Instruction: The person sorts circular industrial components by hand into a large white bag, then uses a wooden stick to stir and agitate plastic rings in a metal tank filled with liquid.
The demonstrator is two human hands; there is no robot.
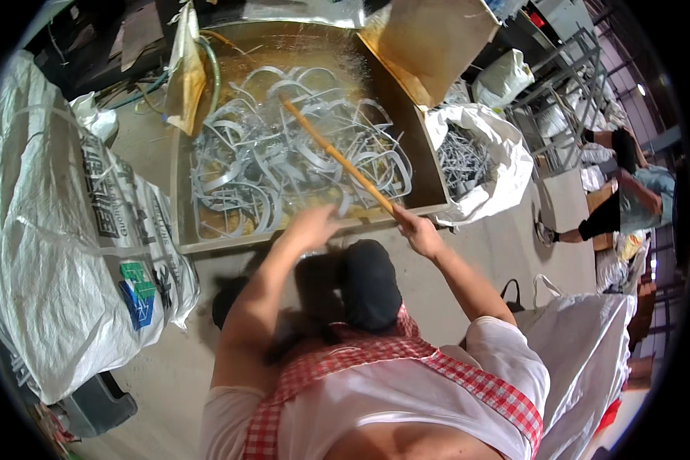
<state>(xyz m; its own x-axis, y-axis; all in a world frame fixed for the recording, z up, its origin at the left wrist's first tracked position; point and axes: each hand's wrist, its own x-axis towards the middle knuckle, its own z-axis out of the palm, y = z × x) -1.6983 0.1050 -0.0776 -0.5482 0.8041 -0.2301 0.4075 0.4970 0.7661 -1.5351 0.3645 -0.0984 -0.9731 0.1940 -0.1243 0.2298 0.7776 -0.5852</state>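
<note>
My right hand is closed around the near end of a long wooden stick. The stick slants away to the left, its far end among a heap of curved, pale plastic strips. These strips lie tangled in a shallow metal bin in front of me. Over the bin's near edge hovers my left hand, smeared by motion. Its fingers point right, beside the closest strips, and I cannot make out whether they hold anything.
A big white woven sack stands at the left. Right of the bin, an open white sack holds grey pieces. A board leans at the bin's far right corner. Another person walks at the far right.
</note>
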